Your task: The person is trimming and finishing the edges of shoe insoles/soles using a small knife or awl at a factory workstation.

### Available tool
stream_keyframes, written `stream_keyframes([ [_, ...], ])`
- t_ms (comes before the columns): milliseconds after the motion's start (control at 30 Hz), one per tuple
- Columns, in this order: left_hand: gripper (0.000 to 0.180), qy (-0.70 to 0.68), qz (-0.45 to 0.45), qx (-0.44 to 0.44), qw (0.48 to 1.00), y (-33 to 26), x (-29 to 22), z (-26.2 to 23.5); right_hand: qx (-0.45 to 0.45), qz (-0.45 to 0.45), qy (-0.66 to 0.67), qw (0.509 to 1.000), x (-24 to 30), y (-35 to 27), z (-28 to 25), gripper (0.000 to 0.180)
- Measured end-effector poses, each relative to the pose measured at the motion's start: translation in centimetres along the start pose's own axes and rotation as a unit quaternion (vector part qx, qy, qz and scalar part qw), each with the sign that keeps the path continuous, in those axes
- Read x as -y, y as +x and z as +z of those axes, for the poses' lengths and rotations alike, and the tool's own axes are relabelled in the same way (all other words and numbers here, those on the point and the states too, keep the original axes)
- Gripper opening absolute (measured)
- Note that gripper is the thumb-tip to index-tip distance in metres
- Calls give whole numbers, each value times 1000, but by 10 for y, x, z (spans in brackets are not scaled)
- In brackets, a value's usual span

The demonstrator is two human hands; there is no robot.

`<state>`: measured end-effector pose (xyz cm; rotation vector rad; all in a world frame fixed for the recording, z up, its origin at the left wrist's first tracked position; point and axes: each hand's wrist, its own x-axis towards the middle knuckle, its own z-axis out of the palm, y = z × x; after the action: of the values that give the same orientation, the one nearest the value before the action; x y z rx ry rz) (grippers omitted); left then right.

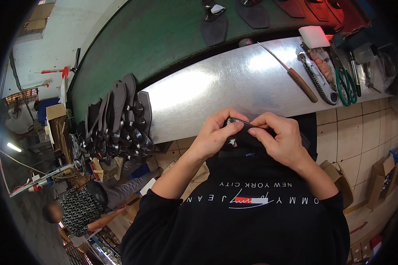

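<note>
In front of my dark shirt, both hands work close together on a glossy black strap (237,120). My left hand (220,134) pinches it between thumb and fingers, and a small pale patch shows beneath that thumb. The fingertips of my right hand (275,134) close on its thin right end. Whatever hangs below the strap blends into the black shirt, so I cannot tell its shape. Beyond my hands lies a metal worktop (199,95). To the left is a stack of dark sandals (118,110) with similar glossy straps.
On the worktop's right lie a wooden-handled awl (301,84), a utility knife (320,79), green-handled scissors (346,86) and a white block (314,36). Past it, a green conveyor belt (163,31) carries several dark soles (214,31). Another person (82,207) is at the lower left; cardboard boxes (380,181) stand right.
</note>
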<state>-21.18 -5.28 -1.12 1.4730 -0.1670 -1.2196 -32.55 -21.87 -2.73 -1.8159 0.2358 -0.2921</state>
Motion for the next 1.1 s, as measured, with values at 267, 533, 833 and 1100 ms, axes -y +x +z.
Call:
stream_keyframes([
  [267,16,106,191,-43,975,-19,-13,-18,226,103,151,957,7,43,-13,14],
  [533,38,-242,133,-258,926,-18,14,-75,-213,-179,-209,938,-34,92,-40,25],
  [833,40,-564,-14,-30,825,5,34,-57,-146,-19,-85,985,-33,55,-32,23],
  [1100,33,-583,-63,-33,809,29,29,-17,169,182,235,940,2,7,7,64],
])
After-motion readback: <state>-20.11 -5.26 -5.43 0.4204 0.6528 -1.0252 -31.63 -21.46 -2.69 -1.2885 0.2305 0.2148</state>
